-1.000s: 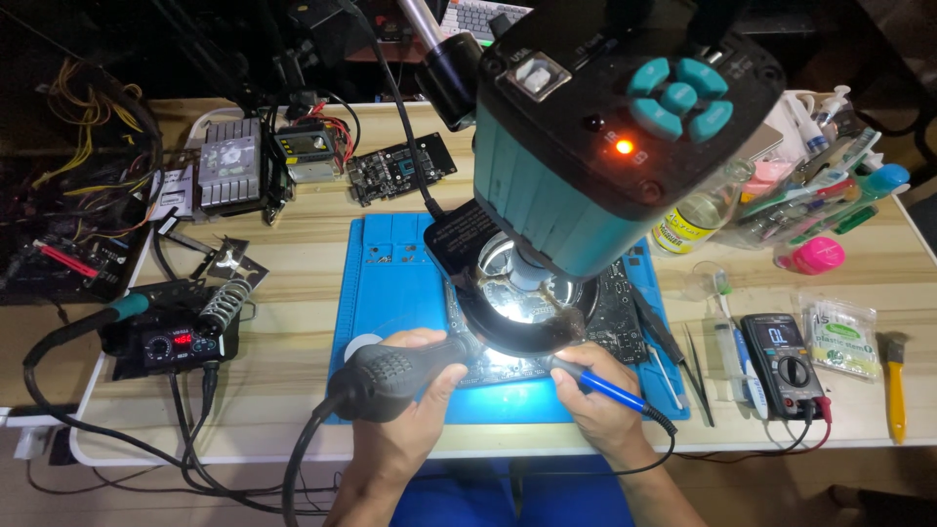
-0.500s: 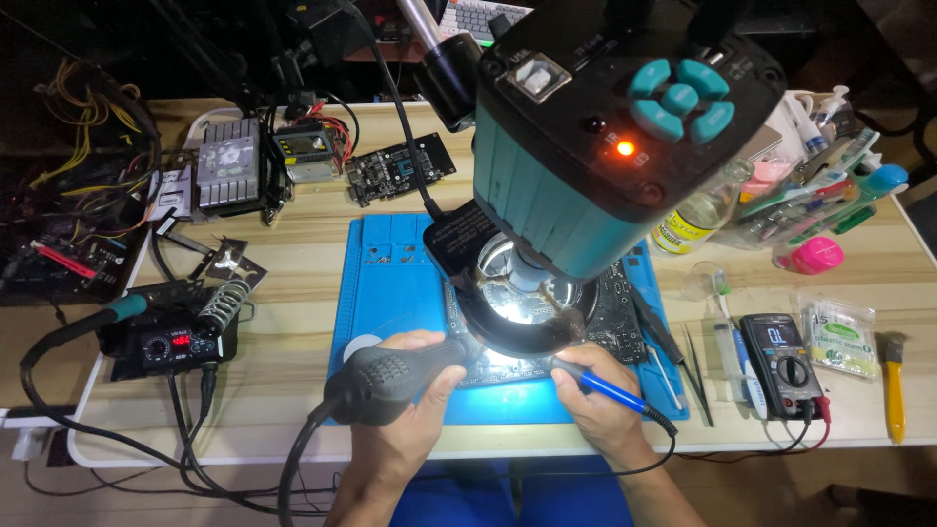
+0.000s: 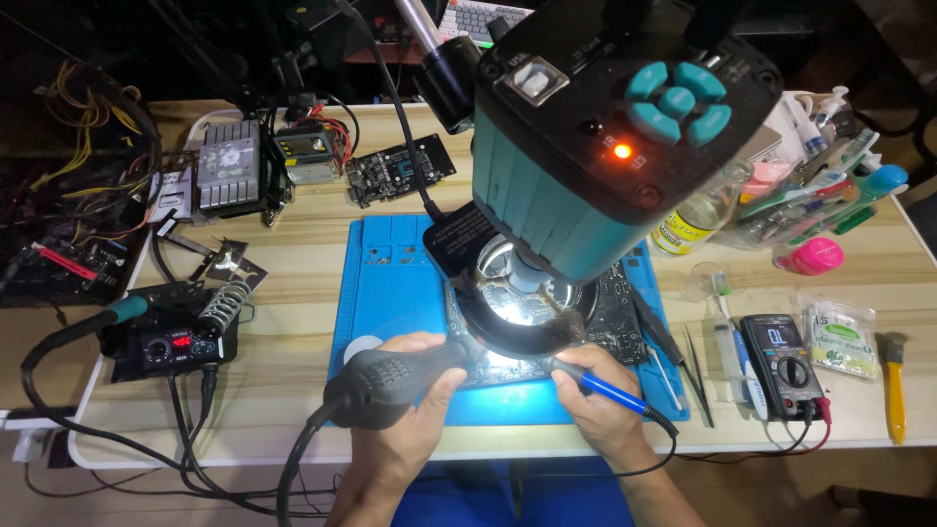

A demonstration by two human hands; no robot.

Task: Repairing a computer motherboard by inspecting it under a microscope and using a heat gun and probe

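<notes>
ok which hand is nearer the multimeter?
Right. The right hand, holding the blue-handled soldering iron, sits just left of the multimeter. The left hand, gripping the black hot-air handle, is farther left across the blue mat.

Light wooden table (image 3: 293,322), blue mat (image 3: 390,283), soldering station (image 3: 166,342), multimeter (image 3: 781,361), yellow brush (image 3: 894,385)

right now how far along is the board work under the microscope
Set up looks done: the circuit board lies on the blue mat under the lit microscope, and the soldering station shows a lit display. In hand: the left hand grips a black hot air handle, and the right hand holds a blue soldering iron, both aimed at the board. What is left cannot be judged; the joint itself is hidden.
</notes>
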